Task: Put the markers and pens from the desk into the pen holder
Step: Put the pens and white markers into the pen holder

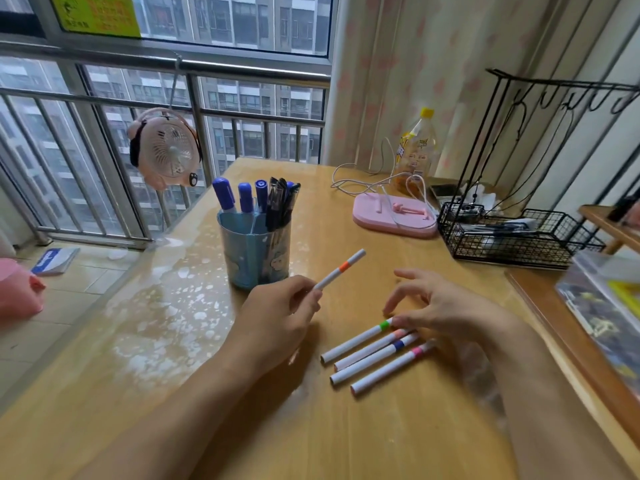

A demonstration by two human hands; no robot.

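A blue pen holder stands mid-desk, holding blue-capped markers and dark pens. My left hand grips a white marker with an orange band, lifted just right of the holder and pointing up to the right. Several white markers lie side by side on the desk: a green-banded one, a peach-banded one, a blue-banded one and a pink-banded one. My right hand hovers over their banded ends, fingers spread, fingertips touching the green-banded marker.
A pink stand with a white cable sits at the back. A black wire basket and rack stand back right, with a bottle behind. A pink fan hangs on the window rail. A raised wooden ledge borders the right.
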